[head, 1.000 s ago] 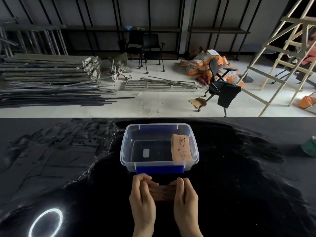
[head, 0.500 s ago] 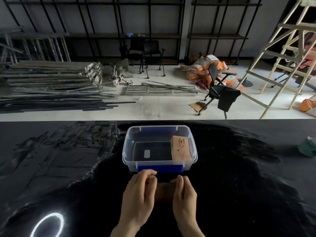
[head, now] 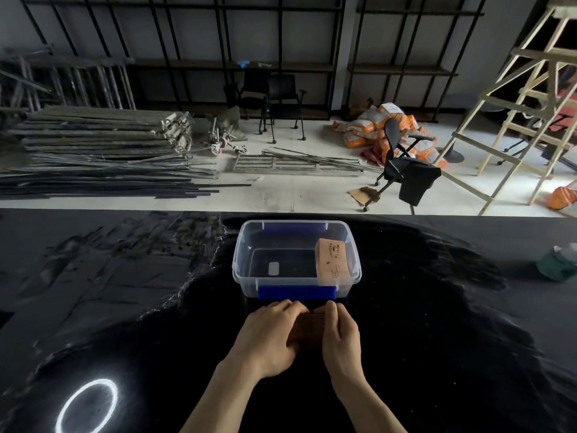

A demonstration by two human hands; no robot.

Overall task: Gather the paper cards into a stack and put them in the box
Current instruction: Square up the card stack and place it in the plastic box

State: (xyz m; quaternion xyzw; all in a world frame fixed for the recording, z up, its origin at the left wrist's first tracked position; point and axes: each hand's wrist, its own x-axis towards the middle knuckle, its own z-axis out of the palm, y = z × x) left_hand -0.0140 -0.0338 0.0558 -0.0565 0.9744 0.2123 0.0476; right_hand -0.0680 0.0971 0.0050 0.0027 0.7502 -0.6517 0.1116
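A brown stack of paper cards (head: 308, 330) rests on the black table just in front of the box. My left hand (head: 269, 339) grips its left side and my right hand (head: 340, 335) grips its right side, so only the stack's top edge shows between them. The clear plastic box (head: 243, 264) with blue clips stands right behind the hands, open on top. Another stack of tan cards (head: 331, 261) leans against the box's right wall inside. A small white label (head: 273, 268) shows on the box's floor.
A green and white object (head: 559, 264) sits at the table's far right edge. A ring light reflection (head: 87, 407) glows at the near left of the glossy table. Beyond the table lie metal bars, chairs, orange bags and a wooden ladder.
My left hand has turned and slid over the left side of the card stack, and both forearms have come further into view. The stack stays in front of the box.
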